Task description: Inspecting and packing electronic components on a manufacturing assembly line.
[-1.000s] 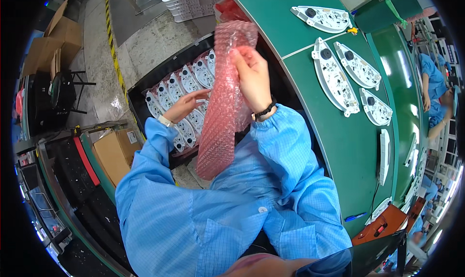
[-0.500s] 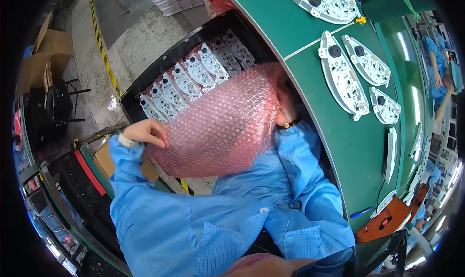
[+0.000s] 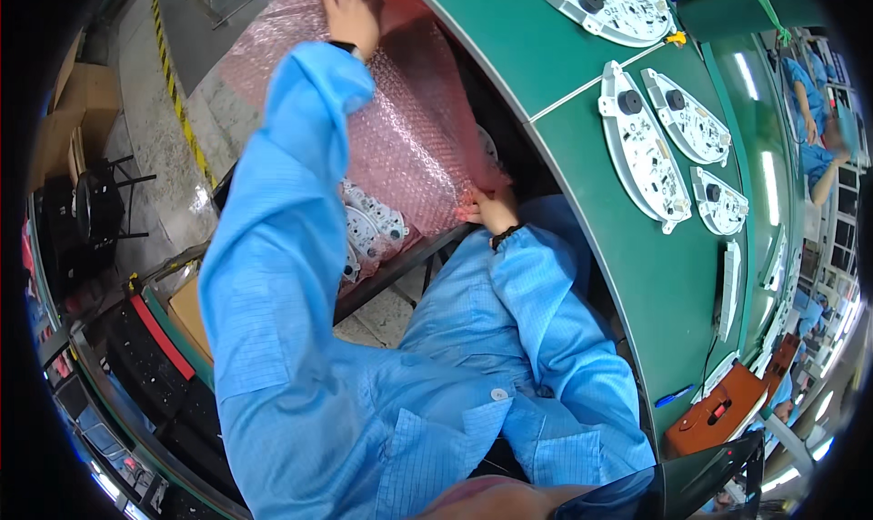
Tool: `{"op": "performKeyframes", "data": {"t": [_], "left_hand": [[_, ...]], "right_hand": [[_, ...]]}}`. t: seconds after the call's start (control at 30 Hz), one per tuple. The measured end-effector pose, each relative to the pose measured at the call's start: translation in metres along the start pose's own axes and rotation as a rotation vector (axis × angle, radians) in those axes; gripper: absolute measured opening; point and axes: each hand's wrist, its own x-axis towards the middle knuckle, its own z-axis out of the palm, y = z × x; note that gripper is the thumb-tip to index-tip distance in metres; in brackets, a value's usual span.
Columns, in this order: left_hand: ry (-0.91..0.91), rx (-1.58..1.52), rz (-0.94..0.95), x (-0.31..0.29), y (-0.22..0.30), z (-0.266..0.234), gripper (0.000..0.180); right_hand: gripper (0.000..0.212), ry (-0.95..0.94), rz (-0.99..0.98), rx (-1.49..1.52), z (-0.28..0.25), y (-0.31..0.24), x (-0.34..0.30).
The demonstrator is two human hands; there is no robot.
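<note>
A sheet of pink bubble wrap [image 3: 400, 138] is spread over a black tray [image 3: 400, 272], where white circuit boards [image 3: 366, 233] are partly covered. Its near edge is pinched by the right hand [image 3: 496, 212]. Its far part is touched by the left hand [image 3: 353, 18]; whether that hand is closed cannot be told. Curved white panels [image 3: 644, 147] are supported on the green table [image 3: 582, 192].

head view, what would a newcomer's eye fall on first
Probably the shiny pink bubble wrap at upper centre, with the left hand towards its far end and the right hand at its near right corner. Next might come the white curved panels on the green table at right. Similar pieces show just below the wrap.
</note>
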Motion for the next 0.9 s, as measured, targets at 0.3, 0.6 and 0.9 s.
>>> {"op": "performKeyframes", "data": {"t": [0.3,0.6,0.9], "left_hand": [[-0.282,-0.422,-0.432,-0.162,0.118,0.043,0.074],[-0.666,-0.103,-0.352,-0.213,0.109,0.057,0.073],[-0.582,-0.097,-0.364,-0.198,0.088,0.046,0.074]], "right_hand": [[0.030,-0.059,0.149,0.128,-0.013,-0.005,-0.034],[0.032,-0.039,0.149,-0.082,-0.003,-0.020,-0.038],[0.065,0.189,-0.412,-1.395,0.038,-0.039,-0.051]]}}
